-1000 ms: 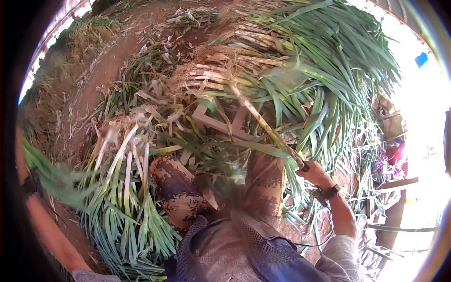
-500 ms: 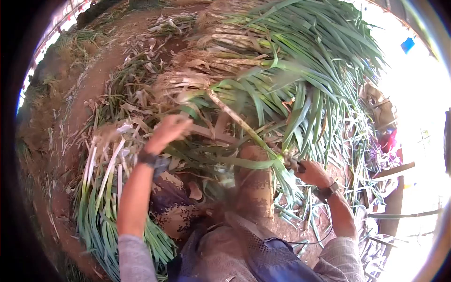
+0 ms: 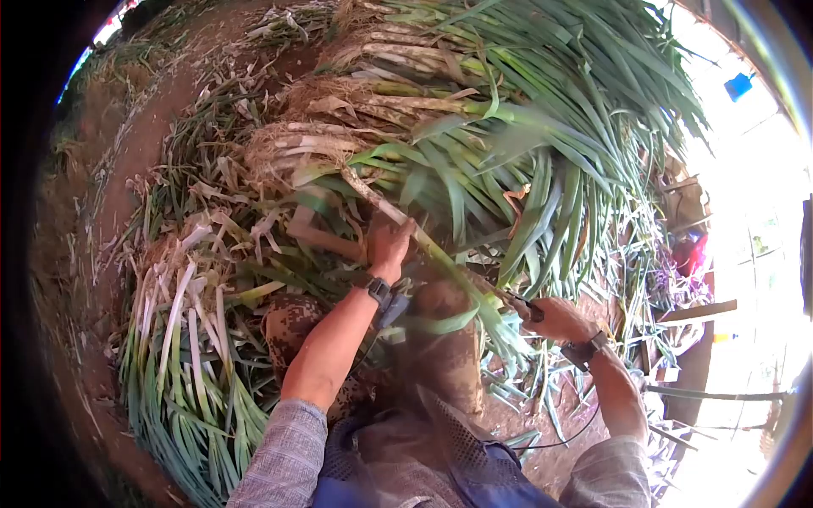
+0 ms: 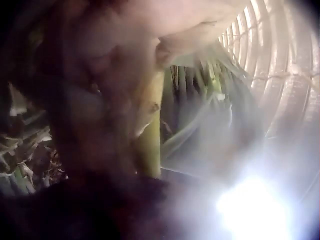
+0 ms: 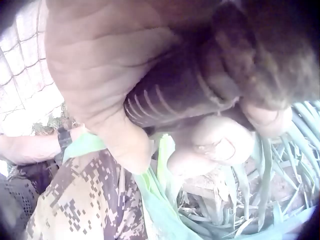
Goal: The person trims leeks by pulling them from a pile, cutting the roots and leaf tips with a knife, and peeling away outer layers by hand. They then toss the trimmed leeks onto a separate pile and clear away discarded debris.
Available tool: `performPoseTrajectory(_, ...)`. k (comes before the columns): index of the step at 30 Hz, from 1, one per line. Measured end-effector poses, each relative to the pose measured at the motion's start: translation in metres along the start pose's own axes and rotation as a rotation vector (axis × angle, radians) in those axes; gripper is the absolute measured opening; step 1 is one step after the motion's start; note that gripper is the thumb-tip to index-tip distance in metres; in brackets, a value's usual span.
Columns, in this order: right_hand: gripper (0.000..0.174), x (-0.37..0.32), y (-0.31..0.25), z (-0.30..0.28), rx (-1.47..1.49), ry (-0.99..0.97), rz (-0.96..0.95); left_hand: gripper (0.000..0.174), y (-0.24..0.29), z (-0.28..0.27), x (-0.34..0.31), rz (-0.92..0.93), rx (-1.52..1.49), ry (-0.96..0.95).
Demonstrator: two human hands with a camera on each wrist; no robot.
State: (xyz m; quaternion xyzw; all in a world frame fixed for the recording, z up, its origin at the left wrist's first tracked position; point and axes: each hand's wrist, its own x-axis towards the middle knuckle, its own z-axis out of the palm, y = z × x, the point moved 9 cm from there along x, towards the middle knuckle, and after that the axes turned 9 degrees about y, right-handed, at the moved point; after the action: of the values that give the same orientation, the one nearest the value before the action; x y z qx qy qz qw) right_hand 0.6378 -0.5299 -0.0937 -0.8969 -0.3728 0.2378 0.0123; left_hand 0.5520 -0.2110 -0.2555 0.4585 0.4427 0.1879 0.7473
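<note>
My left hand (image 3: 391, 247) grips a single leek (image 3: 440, 256) partway along its pale stalk; the root end points up and left over the pile. In the left wrist view the greenish stalk (image 4: 154, 120) runs out below the fingers. My right hand (image 3: 559, 320) is wrapped around the dark handle of a knife (image 3: 500, 294), whose blade reaches left across the leek's leafy end. Pale ridges mark the knife handle (image 5: 155, 102) in the right wrist view, where green leaves (image 5: 155, 195) hang right beneath the thumb.
A big heap of leeks (image 3: 576, 93) lies ahead, roots to the left. Cleaned leeks with white stalks (image 3: 182, 326) are piled at left. Leaf scraps (image 3: 203, 140) litter the soil, and camouflage-trousered knees (image 3: 436, 339) are below the hands. A wooden bar (image 3: 326, 237) lies between.
My left hand has come from the far left, where it was by some green leaves, across to the leek and now grips its stalk. The right hand stays nearly in place with the knife.
</note>
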Motion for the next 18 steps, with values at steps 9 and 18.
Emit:
performPoseTrajectory(9,0.034,-0.016,-0.067,-0.053,0.246,0.040,-0.134,0.037,0.112,-0.027,-0.044,0.109,-0.652,-0.434)
performPoseTrajectory(18,0.035,-0.015,-0.130,-0.010,0.033,0.134,-0.235,0.041,0.035,-0.083,-0.042,-0.099,-0.385,-0.191)
